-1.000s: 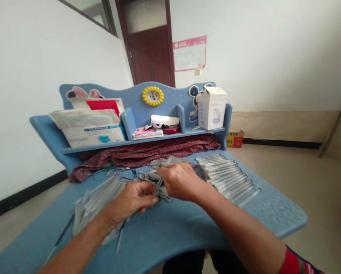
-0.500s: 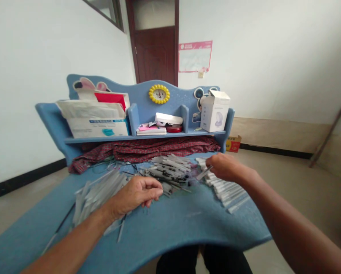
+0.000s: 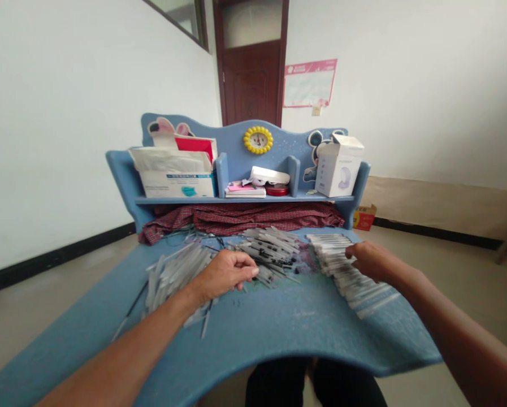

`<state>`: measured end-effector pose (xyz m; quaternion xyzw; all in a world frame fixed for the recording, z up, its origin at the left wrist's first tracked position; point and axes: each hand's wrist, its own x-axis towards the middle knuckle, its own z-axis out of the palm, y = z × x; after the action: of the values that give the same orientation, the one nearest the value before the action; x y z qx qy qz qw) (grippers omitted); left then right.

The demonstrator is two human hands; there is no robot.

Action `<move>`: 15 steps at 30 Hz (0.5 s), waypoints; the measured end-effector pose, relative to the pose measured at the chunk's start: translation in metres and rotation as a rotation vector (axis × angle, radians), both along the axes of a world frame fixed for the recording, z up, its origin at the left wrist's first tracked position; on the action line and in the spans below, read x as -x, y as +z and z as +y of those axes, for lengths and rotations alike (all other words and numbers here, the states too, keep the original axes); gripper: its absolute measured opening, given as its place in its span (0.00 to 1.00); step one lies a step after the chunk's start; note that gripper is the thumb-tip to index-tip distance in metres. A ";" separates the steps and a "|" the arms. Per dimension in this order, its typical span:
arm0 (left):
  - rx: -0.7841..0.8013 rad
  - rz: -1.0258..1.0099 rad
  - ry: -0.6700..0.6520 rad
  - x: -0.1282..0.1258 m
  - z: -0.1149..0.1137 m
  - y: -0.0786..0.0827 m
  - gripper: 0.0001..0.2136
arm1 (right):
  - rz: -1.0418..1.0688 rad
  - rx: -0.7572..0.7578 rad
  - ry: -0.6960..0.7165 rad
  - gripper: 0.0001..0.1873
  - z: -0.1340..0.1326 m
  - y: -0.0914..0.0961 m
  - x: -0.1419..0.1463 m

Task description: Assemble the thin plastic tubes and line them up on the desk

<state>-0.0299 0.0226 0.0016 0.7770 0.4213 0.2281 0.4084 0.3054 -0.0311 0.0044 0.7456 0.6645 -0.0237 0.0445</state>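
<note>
My left hand [image 3: 232, 272] hovers over the front of the middle pile, fingers curled and fingertips together; what they hold, if anything, is hidden. My right hand [image 3: 369, 261] is above a neat row of clear pen tubes [image 3: 338, 277] on the right, fingers slightly apart with nothing visible between them. The middle pile [image 3: 270, 243] holds frosted pen barrels with dark parts among them. To the left, partly behind my left forearm, lies a heap of frosted tubes [image 3: 172, 274]. A loose thin tube [image 3: 206, 322] rests near my left wrist.
Behind the piles a red checked cloth [image 3: 253, 217] is bunched under the blue shelf [image 3: 245, 199]. On the shelf stand a mask box [image 3: 177, 183], a red tin [image 3: 277, 191] and a white box [image 3: 340, 167]. The curved blue table edge [image 3: 278, 359] is close to my legs.
My right hand has moved from the gap by the row to above the row, and the pen tube in its fingers no longer shows there. My left hand stays curled. The view has turned left.
</note>
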 end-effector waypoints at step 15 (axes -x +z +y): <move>-0.286 -0.004 0.143 0.005 0.008 -0.010 0.08 | 0.114 -0.079 0.341 0.12 -0.001 0.008 0.082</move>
<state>-0.0353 0.0309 -0.0082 0.7947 0.4379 0.3160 0.2772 0.2235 -0.0323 0.0121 0.6205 0.7833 -0.0322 -0.0191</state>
